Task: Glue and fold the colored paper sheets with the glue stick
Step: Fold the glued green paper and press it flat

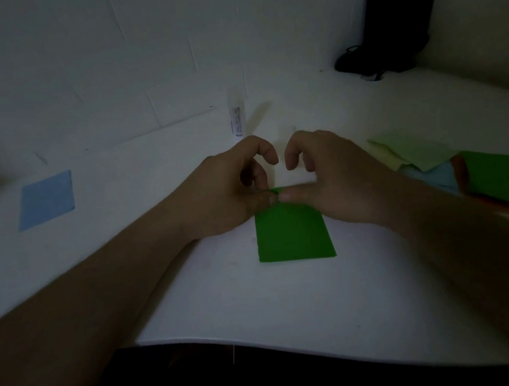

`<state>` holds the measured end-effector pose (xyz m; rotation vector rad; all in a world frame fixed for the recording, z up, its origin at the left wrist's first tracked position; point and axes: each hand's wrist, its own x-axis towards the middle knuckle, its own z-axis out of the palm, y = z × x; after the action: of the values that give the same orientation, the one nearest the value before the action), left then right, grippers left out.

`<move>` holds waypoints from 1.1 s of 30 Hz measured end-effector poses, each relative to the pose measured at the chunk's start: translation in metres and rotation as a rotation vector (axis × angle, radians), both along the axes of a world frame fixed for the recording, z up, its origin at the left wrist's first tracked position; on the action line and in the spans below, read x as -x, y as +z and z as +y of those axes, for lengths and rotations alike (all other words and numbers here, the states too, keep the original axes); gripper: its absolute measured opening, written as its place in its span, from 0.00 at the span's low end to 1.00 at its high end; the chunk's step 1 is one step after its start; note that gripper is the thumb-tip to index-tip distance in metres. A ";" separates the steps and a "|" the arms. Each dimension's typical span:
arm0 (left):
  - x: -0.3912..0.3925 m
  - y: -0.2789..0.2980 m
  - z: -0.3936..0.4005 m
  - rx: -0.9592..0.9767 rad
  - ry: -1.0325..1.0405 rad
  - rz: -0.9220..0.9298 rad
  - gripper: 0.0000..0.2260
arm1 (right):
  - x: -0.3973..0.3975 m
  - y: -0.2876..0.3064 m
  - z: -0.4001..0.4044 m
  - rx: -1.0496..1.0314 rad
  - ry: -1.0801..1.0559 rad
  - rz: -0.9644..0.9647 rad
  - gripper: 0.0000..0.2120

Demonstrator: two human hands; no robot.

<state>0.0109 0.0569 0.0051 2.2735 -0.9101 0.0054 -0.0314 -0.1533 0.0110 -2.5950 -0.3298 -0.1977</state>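
Misalignment threatens if either hand's grip slips: left hand [231, 195] and right hand [325, 181] both pinch the green sheet [294, 236]'s far edge.

White flat table [290, 299], dimly lit, curved near edge at 6 o'clock, walls behind at 12 and 3. Directly on it: dark green folded paper rectangle [294, 236] at centre, near edge flat on the surface, far edge covered by hands. White cylindrical glue stick [236, 117] upright at 12 o'clock, just beyond the green piece. Light blue paper square [46, 199] flat at 9 o'clock, well apart from the rest. Loose pile of coloured paper sheets [466, 168] at 3 o'clock: pale yellow-green on top, light blue beneath, dark green and orange nearer the edge. Black soft pouch-like object [386, 25] at 1 o'clock in the corner, leaning on the wall.
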 end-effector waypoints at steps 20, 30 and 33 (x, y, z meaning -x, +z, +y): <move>-0.002 0.000 0.002 0.023 0.080 0.014 0.19 | -0.005 0.001 -0.014 0.033 -0.087 0.037 0.16; -0.005 -0.002 0.002 0.026 0.143 -0.028 0.22 | -0.007 0.000 -0.001 0.032 -0.121 0.011 0.16; -0.005 -0.002 -0.001 0.015 0.146 -0.040 0.22 | -0.006 0.001 -0.002 0.014 -0.118 0.011 0.16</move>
<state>0.0157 0.0564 0.0029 2.3285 -0.7602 0.1218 -0.0250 -0.1553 0.0117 -2.6307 -0.1750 -0.2231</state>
